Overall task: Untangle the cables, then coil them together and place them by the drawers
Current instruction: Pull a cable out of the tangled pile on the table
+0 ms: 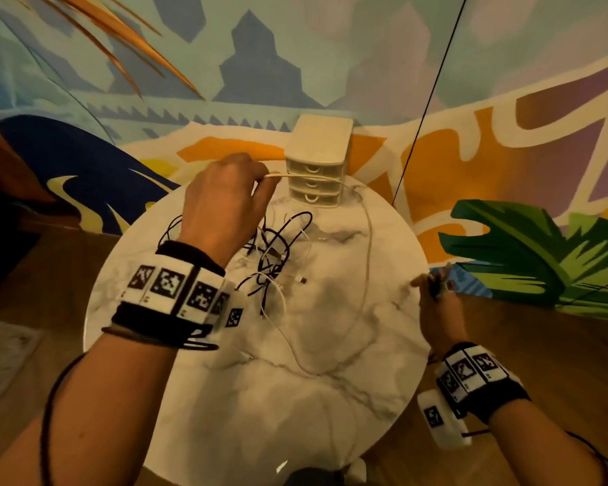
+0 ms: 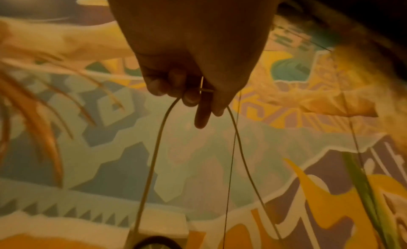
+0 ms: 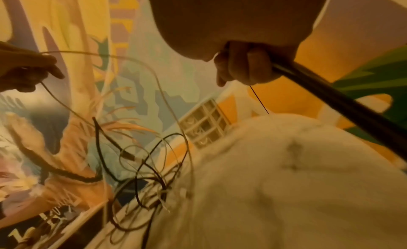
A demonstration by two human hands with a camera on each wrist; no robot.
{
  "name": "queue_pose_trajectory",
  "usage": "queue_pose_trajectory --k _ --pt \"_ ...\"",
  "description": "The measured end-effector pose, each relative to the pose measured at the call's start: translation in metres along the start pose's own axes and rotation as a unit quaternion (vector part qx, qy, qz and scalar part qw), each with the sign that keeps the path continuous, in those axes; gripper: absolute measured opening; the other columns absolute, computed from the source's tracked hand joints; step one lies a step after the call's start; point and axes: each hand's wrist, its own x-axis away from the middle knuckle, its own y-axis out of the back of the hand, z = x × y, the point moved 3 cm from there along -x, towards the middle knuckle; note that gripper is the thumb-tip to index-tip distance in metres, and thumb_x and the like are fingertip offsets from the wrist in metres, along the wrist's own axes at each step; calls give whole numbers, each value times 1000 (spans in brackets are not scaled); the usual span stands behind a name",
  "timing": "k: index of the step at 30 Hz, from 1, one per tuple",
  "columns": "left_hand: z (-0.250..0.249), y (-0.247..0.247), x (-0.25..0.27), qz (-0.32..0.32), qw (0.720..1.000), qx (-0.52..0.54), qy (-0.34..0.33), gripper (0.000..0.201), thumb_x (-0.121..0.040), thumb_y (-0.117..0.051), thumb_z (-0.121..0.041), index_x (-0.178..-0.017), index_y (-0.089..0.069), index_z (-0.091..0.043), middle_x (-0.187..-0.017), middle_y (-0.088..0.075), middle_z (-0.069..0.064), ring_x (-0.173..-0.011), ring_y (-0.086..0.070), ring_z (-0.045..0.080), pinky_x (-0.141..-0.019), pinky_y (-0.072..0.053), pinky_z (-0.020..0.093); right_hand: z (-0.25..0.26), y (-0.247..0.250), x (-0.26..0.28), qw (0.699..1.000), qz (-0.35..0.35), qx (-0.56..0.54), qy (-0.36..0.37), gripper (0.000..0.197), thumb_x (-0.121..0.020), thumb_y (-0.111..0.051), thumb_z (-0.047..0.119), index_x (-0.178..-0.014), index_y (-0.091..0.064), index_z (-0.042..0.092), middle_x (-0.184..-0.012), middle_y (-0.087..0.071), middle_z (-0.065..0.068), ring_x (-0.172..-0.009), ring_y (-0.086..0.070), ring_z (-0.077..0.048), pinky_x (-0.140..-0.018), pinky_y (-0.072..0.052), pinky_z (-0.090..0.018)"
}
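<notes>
**Untangling under way, coiling not begun**

Nearest the camera, the left forearm with its band of black-and-white marker tags (image 1: 176,292) is reaching over the left half of the round white marble table (image 1: 330,398). The left hand (image 1: 225,201) is pinching a thin white cable (image 1: 367,240) and lifting it above the far edge; the left wrist view shows 2 strands of it hanging from the curled fingers (image 2: 189,96). That cable is arcing past the small white 3-drawer plastic unit (image 1: 318,163), which is standing at the far edge, then trailing down toward the near centre. The right hand (image 1: 436,303), at the right edge, is gripping a dark cable (image 3: 330,94).

The knot of black and white cables (image 1: 274,254) is lying left of centre, just beside the left wrist and well apart from the right hand. Judging by this, 1 white cable is partly freed; most untangling, all coiling and the placing by the drawers are left.
</notes>
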Motion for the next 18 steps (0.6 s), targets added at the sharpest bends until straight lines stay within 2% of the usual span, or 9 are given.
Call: queue_pose_trajectory --k 3,5,7,8,10,11,14,17,18 --pt "-18 5 2 -10 998 -53 -25 32 -94 -49 -36 -84 -67 -12 -78 -58 5 -70 -54 27 -54 -37 32 55 19 7 992 -55 9 114 26 -100 -33 13 -94 -58 20 -85 -53 1 -72 -49 -13 -72 -43 -35" --pt "-37 -2 7 29 995 -69 -63 30 -93 -50 -36 -82 -66 -13 -78 -60 5 -69 -56 27 -54 -42 32 103 20 22 975 -71 -31 209 27 -99 -37 11 -105 -62 18 -90 -56 9 -80 -53 -2 -79 -45 -24" --pt "-57 -11 14 65 992 -58 -94 26 -92 -53 -33 -80 -65 -13 -78 -60 6 -70 -58 28 -53 -36 31 143 9 37 959 -22 -110 260 23 -98 -45 16 -112 -63 19 -98 -60 11 -93 -56 6 -89 -43 -16" --pt "-65 -16 17 83 991 -43 -93 23 -92 -53 -31 -82 -66 -14 -79 -59 6 -72 -58 28 -55 -33 30 156 -1 42 958 19 -92 272 23 -97 -46 19 -111 -64 23 -99 -63 8 -97 -58 0 -91 -45 -20" --pt "-67 -33 26 133 989 -9 -58 21 -93 -51 -29 -87 -66 -14 -85 -59 4 -77 -57 26 -58 -38 32 162 -22 44 963 76 63 252 22 -96 -46 21 -102 -67 21 -93 -66 -4 -92 -62 -23 -83 -48 -38" --pt "-62 -44 31 156 987 24 -32 22 -93 -51 -30 -86 -65 -14 -84 -59 4 -77 -57 24 -61 -43 34 157 -26 41 966 71 112 224 21 -95 -47 22 -95 -68 18 -89 -66 -9 -87 -61 -29 -77 -48 -41" --pt "-29 -89 59 252 951 176 45 23 -91 -54 -26 -78 -63 -9 -73 -60 3 -68 -55 19 -62 -46 33 142 -21 34 985 51 76 144 29 -94 -51 26 -65 -52 22 -68 -58 -4 -72 -55 -30 -61 -38 -36" --pt "15 -130 102 403 875 222 148 21 -93 -55 -23 -84 -67 -7 -76 -62 5 -58 -52 8 -54 -41 20 130 -15 28 989 42 48 132 27 -94 -54 31 -72 -59 16 -67 -57 -5 -69 -56 -32 -59 -39 -37" --pt "27 -134 106 414 865 227 169 23 -94 -54 -23 -85 -68 -7 -80 -64 8 -57 -52 7 -54 -44 21 127 -12 26 991 26 36 127 25 -94 -54 31 -78 -63 13 -72 -61 -9 -72 -58 -33 -62 -44 -40"
